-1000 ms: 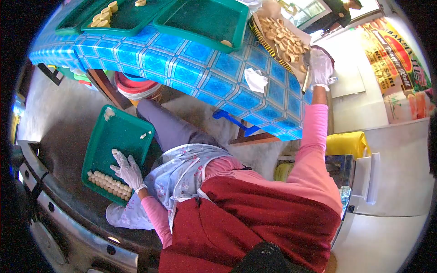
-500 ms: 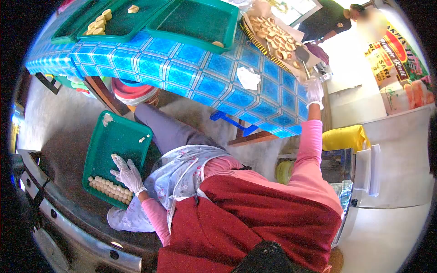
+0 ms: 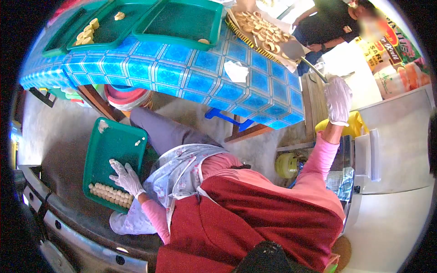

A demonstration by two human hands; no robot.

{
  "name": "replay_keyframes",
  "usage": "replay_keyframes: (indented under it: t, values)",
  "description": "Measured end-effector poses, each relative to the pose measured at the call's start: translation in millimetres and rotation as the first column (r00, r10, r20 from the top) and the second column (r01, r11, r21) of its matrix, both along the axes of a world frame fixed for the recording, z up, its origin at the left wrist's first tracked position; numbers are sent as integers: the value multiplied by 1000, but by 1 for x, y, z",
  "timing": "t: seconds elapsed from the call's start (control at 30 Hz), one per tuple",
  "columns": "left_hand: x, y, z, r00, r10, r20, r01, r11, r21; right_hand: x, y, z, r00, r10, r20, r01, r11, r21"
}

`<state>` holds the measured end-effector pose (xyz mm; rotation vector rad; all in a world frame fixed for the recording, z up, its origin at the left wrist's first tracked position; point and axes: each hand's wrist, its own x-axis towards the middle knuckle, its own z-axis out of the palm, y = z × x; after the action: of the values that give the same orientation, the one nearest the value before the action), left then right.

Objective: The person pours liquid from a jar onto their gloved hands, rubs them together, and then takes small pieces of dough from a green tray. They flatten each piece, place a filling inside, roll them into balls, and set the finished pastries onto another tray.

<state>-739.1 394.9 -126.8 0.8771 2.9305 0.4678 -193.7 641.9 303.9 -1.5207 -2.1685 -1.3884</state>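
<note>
My right hand point(image 3: 338, 101), in a clear glove, is closed around the handle of a spatula point(image 3: 314, 68). Its broad dark blade reaches over the near corner of a paper-lined tray point(image 3: 286, 59) filled with browned round dough pieces point(image 3: 261, 31). Low on the left, my gloved left hand point(image 3: 126, 178) rests over a green tray point(image 3: 92, 150), fingers stretched out and apart. Right below those fingers, small pale dough balls point(image 3: 109, 193) stand in neat rows at the tray's near end. A few dough scraps point(image 3: 104, 125) lie at its far end.
A table with a blue checked cloth point(image 3: 195, 84) runs across the top. On it are more green trays point(image 3: 180, 20), some with pale dough pieces point(image 3: 86, 34), and a crumpled white paper point(image 3: 236, 71). Another person point(image 3: 330, 25) stands beyond. A green gas cylinder point(image 3: 287, 164) is at right.
My right hand has drawn back toward me and right with the spatula, farther from the browned pieces. My left hand stays over the green tray. The other person has shifted nearer.
</note>
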Motion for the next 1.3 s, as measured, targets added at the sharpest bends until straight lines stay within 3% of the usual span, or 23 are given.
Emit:
replay_keyframes:
  t: [0.07, 0.1, 0.2, 0.3, 0.4, 0.43, 0.53, 0.57, 0.67, 0.73, 0.8, 0.83, 0.93, 1.0, 1.03, 1.07, 1.1, 1.2, 1.23, 1.3]
  values:
    - [1, 0, 3, 1000, -1, 12, 1, 1000, -12, -8, -16, 7, 998, 51, 27, -51, 999, 4]
    - [1, 0, 3, 1000, 1, 17, 0, 1000, -3, -3, -16, 5, 982, 183, 38, -185, 981, 54]
    - [-1, -3, -2, 1000, -13, 12, 13, 999, 36, -26, -34, 16, 999, 41, -13, -42, 997, -64]
    - [-4, 0, -5, 1000, -15, -3, 15, 998, 60, -54, -39, 23, 991, 136, -16, -136, 991, -14]
    - [-4, 0, -5, 1000, -11, 0, 11, 998, 60, -58, -23, 18, 995, 84, 62, -83, 996, -22]
    - [-3, -2, -5, 1000, -4, 5, 3, 998, 58, -64, -20, 18, 974, 200, 105, -205, 978, 33]
    - [-5, -4, -7, 1000, -23, 14, 22, 997, 69, -67, -11, 9, 995, 68, 75, -65, 997, -34]
    - [-5, -4, -7, 1000, -24, 3, 23, 998, 62, -69, -8, 5, 988, 71, 140, -78, 996, 42]
    - [-5, -5, -14, 998, -43, -38, 47, 993, 106, -65, 1, 4, 959, 283, -19, -281, 958, 59]
    - [-15, -7, -35, 992, -91, -91, 108, 971, 215, -54, 8, 6, 978, 210, 9, -210, 974, 90]
    - [-15, -8, -37, 992, -90, -92, 108, 972, 211, -35, 18, 4, 982, 190, -20, -186, 976, 111]
    - [-15, -6, -37, 992, -88, -92, 105, 972, 211, -32, 19, 3, 998, 42, -48, -40, 998, 51]
    - [0, 0, -2, 1000, 12, -9, -11, 1000, 16, 26, 75, -34, 997, 68, -27, -62, 983, 171]
    - [-1, 1, 3, 1000, 3, 24, -3, 1000, 22, 8, 67, -42, 967, -147, -209, 135, 988, -69]
    - [-2, -2, 1, 998, -41, 39, 34, 986, 165, 52, 89, -68, 987, -89, -135, 88, 996, -11]
    - [4, 1, 16, 1000, 2, 22, -5, 991, 133, 73, 108, -89, 980, -105, -167, 92, 992, -87]
    - [-4, -1, -3, 989, -78, -123, 106, 963, 247, 91, 120, -99, 967, -111, -231, 68, 980, -187]
    - [7, 1, 20, 999, 22, -36, -17, 991, 133, 111, 177, -127, 896, -76, -438, -126, 902, -414]
    - [8, 3, 14, 997, 65, -49, -59, 991, 119, 112, 192, -129, 842, -17, -540, -245, 878, -410]
    - [8, 4, 7, 994, 85, -62, -74, 985, 155, 22, 145, -109, 677, 213, -705, -497, 838, -225]
